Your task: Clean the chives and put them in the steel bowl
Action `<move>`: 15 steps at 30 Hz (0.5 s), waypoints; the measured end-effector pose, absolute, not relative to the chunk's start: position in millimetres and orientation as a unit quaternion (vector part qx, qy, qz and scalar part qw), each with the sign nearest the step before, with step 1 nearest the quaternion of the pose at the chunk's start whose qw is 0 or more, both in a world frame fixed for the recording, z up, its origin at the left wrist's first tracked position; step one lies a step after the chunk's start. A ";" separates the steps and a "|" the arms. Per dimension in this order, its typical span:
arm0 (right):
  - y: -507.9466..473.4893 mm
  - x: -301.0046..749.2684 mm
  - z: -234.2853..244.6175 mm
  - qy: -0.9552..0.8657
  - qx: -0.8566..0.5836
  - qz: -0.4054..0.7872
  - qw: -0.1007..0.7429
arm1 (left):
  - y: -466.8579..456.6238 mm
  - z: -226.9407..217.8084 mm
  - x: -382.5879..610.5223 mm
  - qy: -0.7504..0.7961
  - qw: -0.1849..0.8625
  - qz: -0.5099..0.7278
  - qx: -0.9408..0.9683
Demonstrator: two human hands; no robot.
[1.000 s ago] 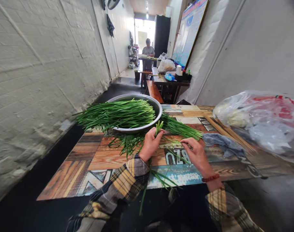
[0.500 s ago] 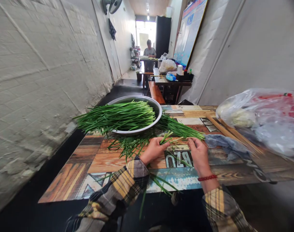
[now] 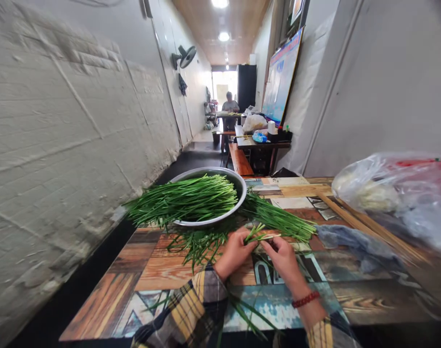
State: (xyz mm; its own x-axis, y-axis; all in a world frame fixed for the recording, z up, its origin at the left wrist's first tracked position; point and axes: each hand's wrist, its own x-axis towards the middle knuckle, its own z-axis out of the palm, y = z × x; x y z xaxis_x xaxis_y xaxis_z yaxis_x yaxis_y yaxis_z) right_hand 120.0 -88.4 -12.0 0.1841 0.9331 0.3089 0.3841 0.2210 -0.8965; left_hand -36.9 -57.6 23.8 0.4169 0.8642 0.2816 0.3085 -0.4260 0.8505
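Note:
My left hand (image 3: 235, 251) is closed round a small bunch of green chive stalks (image 3: 257, 234), whose cut ends stick up and to the right. My right hand (image 3: 282, 257) pinches the same bunch right beside the left, fingers bent. Both hands rest over the patterned wooden table (image 3: 162, 270). Just beyond them a metal bowl (image 3: 238, 180) holds a big heap of chives (image 3: 186, 198). Loose chives (image 3: 278, 217) lie on the table to the right of the bowl, and more (image 3: 196, 241) lie in front of it.
A grey cloth (image 3: 345, 238), long wooden sticks (image 3: 345, 213) and a filled plastic bag (image 3: 397, 193) lie at the right. A white brick wall (image 3: 61, 145) runs along the left. Far down the aisle a person (image 3: 230, 103) sits behind another table (image 3: 258, 140) with bags.
My right hand has moved left to meet the left hand on the bunch of chives. The camera has tilted up, so more ceiling and less of my sleeves show.

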 end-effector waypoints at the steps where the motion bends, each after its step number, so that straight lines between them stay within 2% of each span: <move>1: -88.5 120.1 -13.6 -0.586 -0.560 0.263 0.524 | -59.0 25.8 -38.2 0.395 0.336 0.367 0.773; 4: -91.0 120.5 -14.3 -0.581 -0.569 0.266 0.518 | -63.0 33.0 -40.4 0.399 0.243 0.333 0.819; 7: -93.5 120.4 -10.4 -0.567 -0.596 0.260 0.506 | -62.3 34.4 -39.5 0.387 0.207 0.308 0.844; 9: -95.1 119.8 -6.7 -0.565 -0.596 0.264 0.507 | -60.7 31.4 -37.7 0.378 0.238 0.312 0.839; 13: -97.2 118.8 -1.5 -0.553 -0.586 0.282 0.521 | -60.1 25.6 -33.4 0.354 0.403 0.320 0.781; 15: -97.3 119.3 -1.5 -0.553 -0.582 0.286 0.522 | -60.9 25.6 -32.0 0.349 0.428 0.324 0.768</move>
State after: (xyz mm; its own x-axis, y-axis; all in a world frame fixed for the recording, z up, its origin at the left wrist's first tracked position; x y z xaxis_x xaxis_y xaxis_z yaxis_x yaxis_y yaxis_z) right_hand 119.3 -97.3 -1.5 0.2240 0.9431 0.2456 0.3459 0.1586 -0.9248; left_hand -32.0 -60.9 25.6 0.5466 0.8133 0.1996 0.2583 -0.3905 0.8836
